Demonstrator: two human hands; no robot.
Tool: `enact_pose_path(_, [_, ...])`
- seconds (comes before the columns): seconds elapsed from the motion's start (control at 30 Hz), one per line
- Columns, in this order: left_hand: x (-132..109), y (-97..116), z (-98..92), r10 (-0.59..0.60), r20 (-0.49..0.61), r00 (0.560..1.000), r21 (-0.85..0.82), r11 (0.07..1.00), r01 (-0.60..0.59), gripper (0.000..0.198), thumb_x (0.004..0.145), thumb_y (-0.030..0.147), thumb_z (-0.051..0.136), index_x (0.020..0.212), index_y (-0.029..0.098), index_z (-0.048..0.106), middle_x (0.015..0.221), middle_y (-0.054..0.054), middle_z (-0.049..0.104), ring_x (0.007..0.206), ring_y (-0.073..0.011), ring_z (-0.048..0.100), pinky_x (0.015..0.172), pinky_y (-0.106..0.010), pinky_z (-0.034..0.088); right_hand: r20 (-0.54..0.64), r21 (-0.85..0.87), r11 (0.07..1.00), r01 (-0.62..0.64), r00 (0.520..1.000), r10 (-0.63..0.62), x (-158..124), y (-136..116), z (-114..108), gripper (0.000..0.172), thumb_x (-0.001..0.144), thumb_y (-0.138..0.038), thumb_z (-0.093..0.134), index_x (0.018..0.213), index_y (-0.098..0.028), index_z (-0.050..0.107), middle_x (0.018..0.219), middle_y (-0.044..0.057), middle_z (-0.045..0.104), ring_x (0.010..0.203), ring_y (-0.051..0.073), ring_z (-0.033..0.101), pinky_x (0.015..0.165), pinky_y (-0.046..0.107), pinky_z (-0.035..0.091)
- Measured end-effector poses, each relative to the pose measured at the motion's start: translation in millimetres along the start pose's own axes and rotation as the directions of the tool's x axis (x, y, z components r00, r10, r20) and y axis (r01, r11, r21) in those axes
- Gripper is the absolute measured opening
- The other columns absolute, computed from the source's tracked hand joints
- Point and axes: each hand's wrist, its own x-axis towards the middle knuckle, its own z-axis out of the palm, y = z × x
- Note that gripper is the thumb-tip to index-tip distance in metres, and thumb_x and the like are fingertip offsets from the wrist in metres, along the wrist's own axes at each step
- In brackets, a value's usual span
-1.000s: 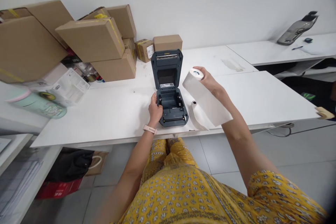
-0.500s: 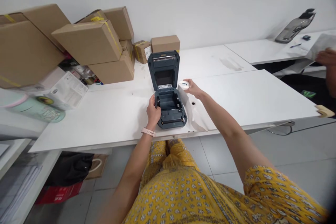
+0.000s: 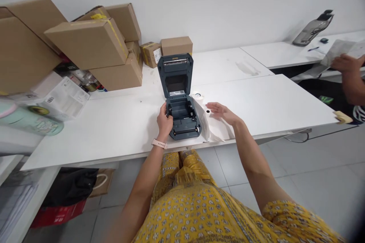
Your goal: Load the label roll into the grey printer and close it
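A dark grey label printer [image 3: 179, 102] stands on the white table [image 3: 270, 102] with its lid raised and its roll bay bare. My left hand [image 3: 164, 122] grips the printer's left side, a pink watch at the wrist. A white paper roll [image 3: 197, 95] stands on end just right of the printer, with loose white paper [image 3: 212, 131] trailing toward the table's front edge beside a second small core [image 3: 208, 111]. My right hand [image 3: 221, 111] hovers flat over that paper, fingers spread, holding nothing.
Cardboard boxes [image 3: 91, 41] are stacked at the back left, with a white carton [image 3: 61, 98] and a green cylinder [image 3: 28, 119] nearer. Another person's hand [image 3: 346, 64] holds papers at the far right table. A grey bottle [image 3: 310, 30] lies there too.
My right hand lowered the paper roll from the air, set it on end beside the printer, let go and drew back to the right. My left hand stayed on the printer.
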Motion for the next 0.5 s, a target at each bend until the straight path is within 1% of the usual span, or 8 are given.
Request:
enact_pose_path(0.03, [0, 0, 0.2, 0.0, -0.002, 1.0, -0.004, 1.0, 0.0, 0.079, 0.072, -0.001, 0.055, 0.148, 0.023, 0.055, 0.152, -0.008, 0.063, 0.146, -0.024, 0.055, 0.126, -0.043, 0.041, 0.016, -0.022, 1.0, -0.015, 1.0, 0.015, -7, 3, 7, 0.059, 0.067, -0.035, 0.086, 0.122, -0.025, 0.069, 0.139, 0.011, 0.07, 0.128, 0.03, 0.065, 0.109, 0.052, 0.052])
enact_pose_path(0.1, [1, -1, 0.5, -0.001, -0.004, 1.0, -0.014, 1.0, 0.001, 0.08, 0.072, -0.002, 0.055, 0.148, 0.023, 0.055, 0.152, -0.007, 0.063, 0.146, -0.0238, 0.055, 0.126, -0.042, 0.041, -0.019, -0.025, 0.999, -0.038, 0.999, 0.038, -14, 6, 22, 0.054, 0.066, -0.042, 0.088, 0.114, -0.023, 0.072, 0.121, 0.009, 0.077, 0.112, 0.029, 0.072, 0.097, 0.048, 0.058])
enact_pose_path(0.2, [2, -3, 0.5, -0.007, 0.009, 1.0, 0.0, 1.0, 0.007, 0.082, 0.073, -0.002, 0.055, 0.151, 0.023, 0.053, 0.152, -0.006, 0.063, 0.146, -0.023, 0.055, 0.127, -0.042, 0.041, -0.157, 0.131, 0.991, -0.003, 0.987, 0.024, -16, -4, 31, 0.054, 0.063, -0.054, 0.089, 0.103, -0.023, 0.071, 0.098, 0.005, 0.079, 0.088, 0.025, 0.075, 0.08, 0.041, 0.062])
enact_pose_path(0.27, [2, -4, 0.3, -0.009, 0.023, 1.0, 0.019, 1.0, 0.009, 0.083, 0.073, -0.002, 0.055, 0.152, 0.026, 0.051, 0.153, -0.005, 0.063, 0.146, -0.0229, 0.055, 0.127, -0.042, 0.04, -0.229, 0.232, 0.968, 0.099, 0.972, -0.045, -17, -25, 27, 0.057, 0.068, -0.063, 0.083, 0.108, -0.025, 0.07, 0.098, 0.005, 0.079, 0.09, 0.025, 0.075, 0.078, 0.038, 0.061])
enact_pose_path(0.33, [2, -6, 0.2, -0.001, 0.034, 0.999, 0.031, 1.0, 0.0, 0.084, 0.074, -0.002, 0.054, 0.152, 0.028, 0.05, 0.153, -0.003, 0.062, 0.145, -0.023, 0.055, 0.128, -0.044, 0.039, -0.225, 0.228, 0.95, 0.213, 0.961, -0.162, -19, -56, 23, 0.056, 0.078, -0.066, 0.076, 0.118, -0.029, 0.067, 0.105, 0.007, 0.08, 0.098, 0.025, 0.075, 0.081, 0.037, 0.061])
enact_pose_path(0.37, [3, -6, 0.3, 0.003, 0.034, 0.999, 0.033, 0.999, -0.004, 0.084, 0.074, -0.002, 0.054, 0.152, 0.028, 0.05, 0.153, -0.003, 0.062, 0.146, -0.0233, 0.055, 0.128, -0.045, 0.039, -0.165, 0.189, 0.948, 0.256, 0.96, -0.227, -19, -73, 24, 0.055, 0.081, -0.065, 0.075, 0.123, -0.029, 0.065, 0.111, 0.008, 0.079, 0.103, 0.025, 0.075, 0.084, 0.036, 0.06])
enact_pose_path(0.43, [3, -8, 0.5, 0.007, 0.027, 1.0, 0.029, 1.0, -0.008, 0.084, 0.074, -0.002, 0.055, 0.153, 0.027, 0.05, 0.153, -0.004, 0.062, 0.146, -0.0239, 0.055, 0.127, -0.045, 0.039, 0.068, 0.061, 0.947, 0.317, 0.945, -0.321, -12, -106, 35, 0.056, 0.083, -0.057, 0.078, 0.128, -0.029, 0.063, 0.122, 0.009, 0.077, 0.108, 0.026, 0.073, 0.089, 0.037, 0.059])
enact_pose_path(0.5, [4, -9, 0.9, 0.007, 0.023, 1.0, 0.017, 1.0, -0.007, 0.084, 0.074, -0.001, 0.056, 0.153, 0.027, 0.05, 0.153, -0.005, 0.062, 0.144, -0.0246, 0.057, 0.126, -0.045, 0.04, 0.329, -0.133, 0.909, 0.394, 0.883, -0.335, 5, -128, 58, 0.05, 0.087, -0.049, 0.076, 0.129, -0.025, 0.064, 0.123, 0.01, 0.076, 0.109, 0.025, 0.072, 0.094, 0.039, 0.057])
